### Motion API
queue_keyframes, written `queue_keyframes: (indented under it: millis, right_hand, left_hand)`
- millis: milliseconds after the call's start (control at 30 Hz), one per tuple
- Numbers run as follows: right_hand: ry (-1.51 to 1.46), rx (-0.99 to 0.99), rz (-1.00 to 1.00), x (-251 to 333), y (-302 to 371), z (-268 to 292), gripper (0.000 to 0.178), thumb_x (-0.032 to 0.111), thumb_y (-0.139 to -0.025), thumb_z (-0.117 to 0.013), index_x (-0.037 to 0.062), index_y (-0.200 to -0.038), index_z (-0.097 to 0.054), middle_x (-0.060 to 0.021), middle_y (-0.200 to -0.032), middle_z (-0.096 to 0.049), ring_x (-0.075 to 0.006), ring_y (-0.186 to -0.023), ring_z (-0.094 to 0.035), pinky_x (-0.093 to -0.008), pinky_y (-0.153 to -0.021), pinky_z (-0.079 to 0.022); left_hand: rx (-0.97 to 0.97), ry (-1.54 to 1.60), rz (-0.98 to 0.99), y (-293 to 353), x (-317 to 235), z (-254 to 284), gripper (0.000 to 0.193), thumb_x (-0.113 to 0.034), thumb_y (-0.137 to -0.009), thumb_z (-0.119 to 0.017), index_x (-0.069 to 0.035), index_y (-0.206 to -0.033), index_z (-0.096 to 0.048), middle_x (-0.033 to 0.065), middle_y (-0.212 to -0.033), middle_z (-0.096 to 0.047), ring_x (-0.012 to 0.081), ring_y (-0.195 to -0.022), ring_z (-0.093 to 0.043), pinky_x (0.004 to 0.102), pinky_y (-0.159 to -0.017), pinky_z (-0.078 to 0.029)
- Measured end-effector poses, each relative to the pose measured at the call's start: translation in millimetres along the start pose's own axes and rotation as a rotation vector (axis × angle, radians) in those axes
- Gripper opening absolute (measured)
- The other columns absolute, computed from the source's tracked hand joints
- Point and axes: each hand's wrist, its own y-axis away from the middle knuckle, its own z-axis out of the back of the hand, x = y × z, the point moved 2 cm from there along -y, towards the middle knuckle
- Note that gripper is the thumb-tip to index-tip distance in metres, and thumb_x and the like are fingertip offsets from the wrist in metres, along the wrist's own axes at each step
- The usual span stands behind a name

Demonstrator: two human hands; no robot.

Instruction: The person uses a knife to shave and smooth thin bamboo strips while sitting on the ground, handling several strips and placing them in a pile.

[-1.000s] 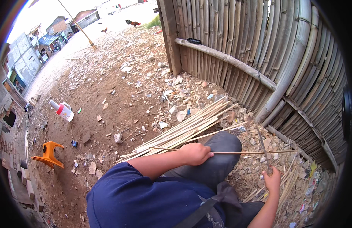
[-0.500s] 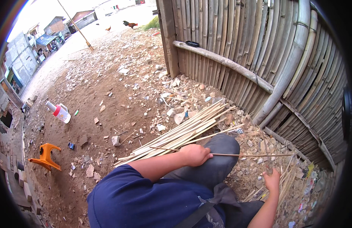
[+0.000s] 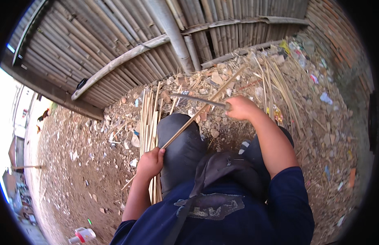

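My left hand is closed around a long, thin bamboo strip beside my left knee. From there the strip slants up and away to the right, over rubble toward the fence. In my right hand is the handle of a long knife, its dark blade pointing left. The blade crosses the strip beyond my knees; whether it touches cannot be made out. Left of my left knee lies a bundle of pale bamboo strips, partly hidden by my left arm.
A bamboo fence with a horizontal pole stands ahead. More strips lie at the right among stones and litter. A brick wall rises at far right. A white and red jug sits at lower left.
My view has swung right toward the fence. The knife in my right hand now shows clearly, raised across the strip. The strip now slants away from me instead of lying across my knee.
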Motion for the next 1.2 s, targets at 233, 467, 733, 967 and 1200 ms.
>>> queue_keyframes:
  millis: [233,467,733,967,1200]
  right_hand:
    - [-0.13,0.07,0.095,-26,-9,10,0.04,0.033,-0.082,-0.076,0.004,-0.108,-0.07,-0.0211,-0.104,-0.071,-0.0372,-0.101,-0.068,-0.0477,-0.088,-0.054]
    - [0.023,-0.033,0.077,21,16,12,0.032,0.031,-0.082,-0.073,0.0088,-0.105,-0.071,-0.0166,-0.1,-0.072,-0.0364,-0.1,-0.069,-0.0463,-0.086,-0.056]
    - [-0.108,0.002,0.022,-26,-9,-5,0.048,0.027,-0.08,-0.077,0.0043,-0.122,-0.067,-0.0207,-0.112,-0.07,-0.0359,-0.105,-0.067,-0.0447,-0.091,-0.053]
    - [-0.055,-0.056,0.07,5,18,15,0.029,0.024,-0.08,-0.071,0.008,-0.105,-0.07,-0.0162,-0.101,-0.072,-0.0357,-0.096,-0.069,-0.0475,-0.083,-0.055]
    - [-0.081,-0.17,-0.049,-25,1,13,0.026,0.021,-0.08,-0.069,0.0073,-0.102,-0.07,-0.0161,-0.102,-0.071,-0.0353,-0.098,-0.069,-0.047,-0.085,-0.055]
  left_hand:
    - [-0.144,0.004,-0.063,-3,6,-23,0.034,-0.032,-0.105,-0.048,-0.005,-0.085,-0.053,0.0243,-0.068,-0.062,0.0489,-0.064,-0.061,0.0578,-0.059,-0.047]
    - [-0.156,-0.023,-0.062,9,7,-22,0.034,-0.033,-0.106,-0.049,-0.006,-0.086,-0.055,0.0239,-0.068,-0.063,0.0481,-0.064,-0.062,0.0575,-0.059,-0.048]
    - [-0.149,-0.041,-0.088,9,10,-19,0.034,-0.034,-0.105,-0.049,-0.006,-0.086,-0.056,0.0251,-0.066,-0.062,0.0484,-0.064,-0.063,0.0581,-0.058,-0.048]
    - [-0.205,-0.078,-0.062,24,6,-32,0.033,-0.032,-0.105,-0.051,-0.006,-0.086,-0.055,0.0241,-0.065,-0.062,0.048,-0.062,-0.063,0.0581,-0.056,-0.048]
    - [-0.163,-0.064,-0.012,26,-3,-19,0.03,-0.031,-0.104,-0.051,-0.006,-0.087,-0.057,0.0243,-0.066,-0.063,0.048,-0.063,-0.064,0.0589,-0.059,-0.05]
